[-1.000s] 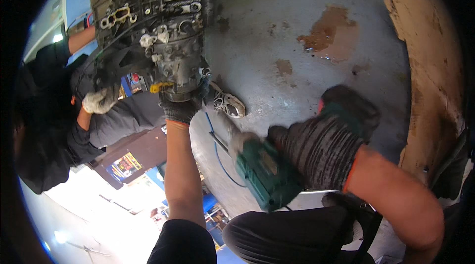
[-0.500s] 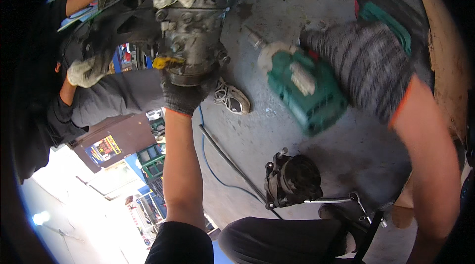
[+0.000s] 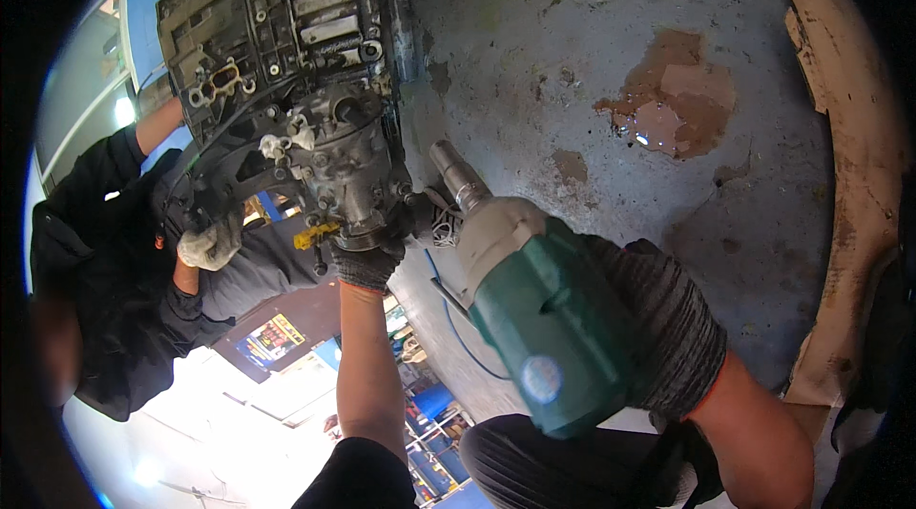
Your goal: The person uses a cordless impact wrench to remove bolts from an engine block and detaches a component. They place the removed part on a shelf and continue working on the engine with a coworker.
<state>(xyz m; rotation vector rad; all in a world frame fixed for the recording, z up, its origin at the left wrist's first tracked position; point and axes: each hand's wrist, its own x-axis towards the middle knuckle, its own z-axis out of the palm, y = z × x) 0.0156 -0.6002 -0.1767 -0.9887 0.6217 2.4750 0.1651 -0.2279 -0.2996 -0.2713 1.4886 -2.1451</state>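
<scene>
At far left a co-worker's gloved hand [image 3: 210, 244] grips the grimy engine block [image 3: 286, 89]. The left hand [image 3: 365, 266] presses closed against its lower edge. The right hand [image 3: 658, 328] wraps fully around a green power wrench [image 3: 544, 318], near right, concrete floor [image 3: 572, 61] open beyond.

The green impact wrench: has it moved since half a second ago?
Yes. The green impact wrench in the right hand has swung toward the engine block, its tip now beside the casing.
</scene>
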